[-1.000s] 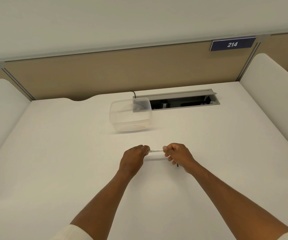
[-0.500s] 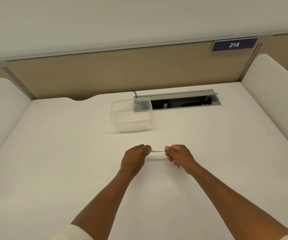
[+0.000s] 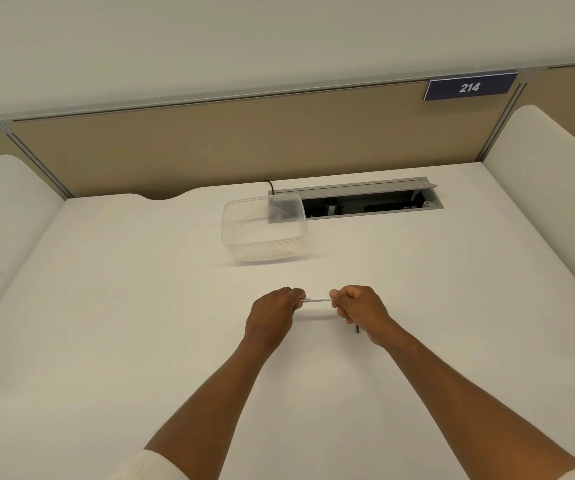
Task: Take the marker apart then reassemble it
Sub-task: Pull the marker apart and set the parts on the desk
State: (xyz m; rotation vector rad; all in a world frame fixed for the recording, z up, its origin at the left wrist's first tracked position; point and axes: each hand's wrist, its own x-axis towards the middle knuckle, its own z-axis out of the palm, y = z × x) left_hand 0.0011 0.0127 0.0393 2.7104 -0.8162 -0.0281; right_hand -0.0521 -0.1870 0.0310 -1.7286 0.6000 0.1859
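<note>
White desk (image 3: 106, 306): a plain surface is seen, with both forearms reaching over it from the near edge.
Marker (image 3: 315, 300): a thin pale barrel is held level between the two hands, just above the desk, near the middle.
Left hand (image 3: 272, 315): fingers are curled closed around the left end of the marker.
Right hand (image 3: 360, 310): fingers are closed around the right end of the marker.
Dark piece (image 3: 357, 329): a thin black part is seen just beside the right wrist; what it is cannot be told.
Clear tub (image 3: 263, 230): it is set farther back, well apart from the hands.
Cable slot (image 3: 365, 202): an open grey tray is let into the far side, touching the tub's far right corner in view.
Sign (image 3: 469, 86): "214" is shown on the far partition.
</note>
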